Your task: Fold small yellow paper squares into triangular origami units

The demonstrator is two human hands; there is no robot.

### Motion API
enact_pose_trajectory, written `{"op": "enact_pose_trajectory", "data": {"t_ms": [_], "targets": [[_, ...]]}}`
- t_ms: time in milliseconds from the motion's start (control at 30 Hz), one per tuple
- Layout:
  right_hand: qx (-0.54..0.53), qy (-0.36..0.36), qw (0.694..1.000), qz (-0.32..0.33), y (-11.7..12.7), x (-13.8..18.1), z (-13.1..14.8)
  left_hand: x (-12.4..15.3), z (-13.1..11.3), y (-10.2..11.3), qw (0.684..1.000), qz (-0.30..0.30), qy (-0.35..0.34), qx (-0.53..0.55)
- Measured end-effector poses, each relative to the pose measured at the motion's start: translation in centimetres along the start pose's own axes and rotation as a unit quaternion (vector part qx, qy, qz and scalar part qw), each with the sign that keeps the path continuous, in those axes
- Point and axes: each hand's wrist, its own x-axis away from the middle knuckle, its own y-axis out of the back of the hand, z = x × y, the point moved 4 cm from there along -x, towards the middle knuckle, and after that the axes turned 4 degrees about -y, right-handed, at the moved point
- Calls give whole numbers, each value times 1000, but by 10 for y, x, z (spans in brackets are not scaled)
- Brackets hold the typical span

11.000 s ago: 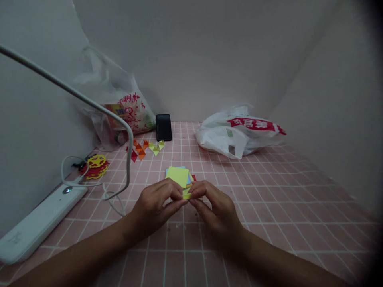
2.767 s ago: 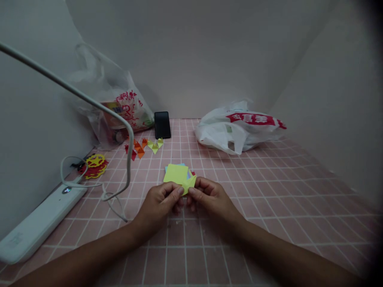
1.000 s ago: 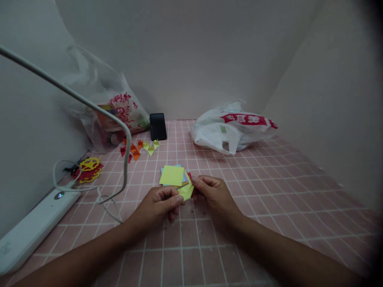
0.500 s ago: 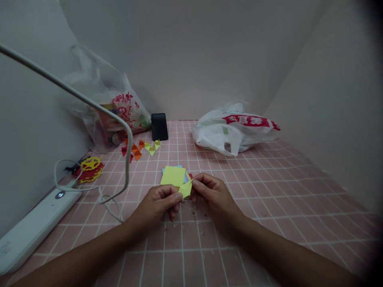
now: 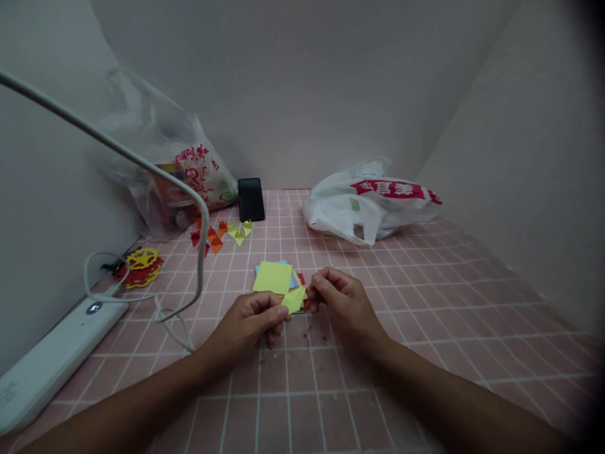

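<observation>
Left hand (image 5: pixel 250 318) pinches a small folded yellow paper (image 5: pixel 293 301), creased and pointed, just above the pink grid-tiled table (image 5: pixel 425 302). Right hand (image 5: pixel 343 301) sits at its 3 o'clock, fingers curled; whether it grips is unclear. Flat square sheet stack (image 5: pixel 273 277) lies at 11 o'clock.

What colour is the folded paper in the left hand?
Yellow-green; the folded paper in the left hand shows best in the head view.
</observation>
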Motion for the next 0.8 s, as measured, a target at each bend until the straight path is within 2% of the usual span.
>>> {"op": "enact_pose_trajectory", "data": {"t_ms": [100,200,267,500,667,800], "targets": [[-14,-15,999,27,-2,-1,-1,-2,0,0,1000,-2,-8,0],[-27,-61,993,95,-11,3,-9,-2,-1,-1,1000,2,-15,-8],[-39,-94,988,115,-14,7,-16,-1,-1,-3,1000,6,-11,-17],[-26,-117,991,66,-12,13,-15,1,-2,-6,998,26,-3,-55],[42,-89,994,50,-10,13,-8,1,-1,-7,998,28,2,-51],[92,-55,993,42,-9,13,-5,0,-1,-9,997,43,-27,-53]]}}
